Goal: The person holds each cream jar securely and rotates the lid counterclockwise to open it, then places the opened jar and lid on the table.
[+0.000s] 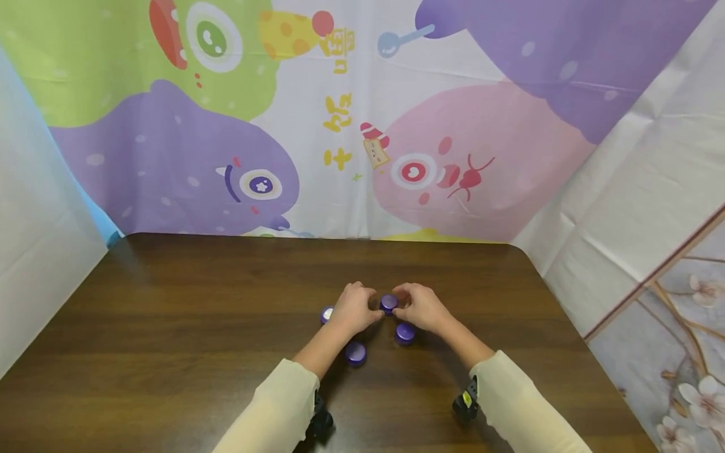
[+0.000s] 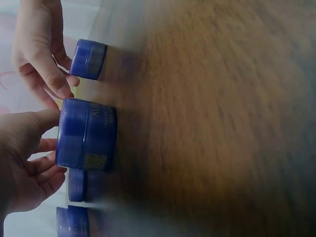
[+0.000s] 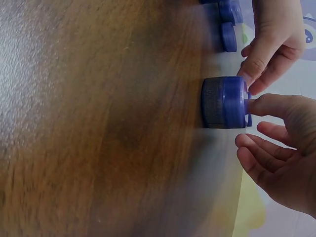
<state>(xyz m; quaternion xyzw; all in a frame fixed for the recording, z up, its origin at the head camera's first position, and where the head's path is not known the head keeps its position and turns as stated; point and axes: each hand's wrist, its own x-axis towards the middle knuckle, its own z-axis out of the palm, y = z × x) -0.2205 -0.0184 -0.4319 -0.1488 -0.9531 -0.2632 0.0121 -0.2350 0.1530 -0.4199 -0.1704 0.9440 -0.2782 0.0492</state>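
Between my two hands stands a small purple lidded jar [image 1: 388, 303]. My left hand [image 1: 352, 309] has its thumb and forefinger at the jar's left side; their tips are hidden in the left wrist view. From the right, my right hand [image 1: 423, 307] reaches its thumb to the jar, and its other fingers [image 3: 261, 155] spread loosely apart from it. A second purple jar [image 1: 404, 333] sits just in front of the right hand, and a third [image 1: 355, 353] nearer my left forearm. Beside the left hand, a purple piece with a pale top [image 1: 326, 314] is partly covered.
The jars stand on a dark brown wooden table [image 1: 170, 340]. Behind its far edge hangs a cloth with cartoon figures [image 1: 334, 207]; white cloth [image 1: 595, 189] hangs on the right. Black wrist cameras [image 1: 466, 402] sit at both cuffs.
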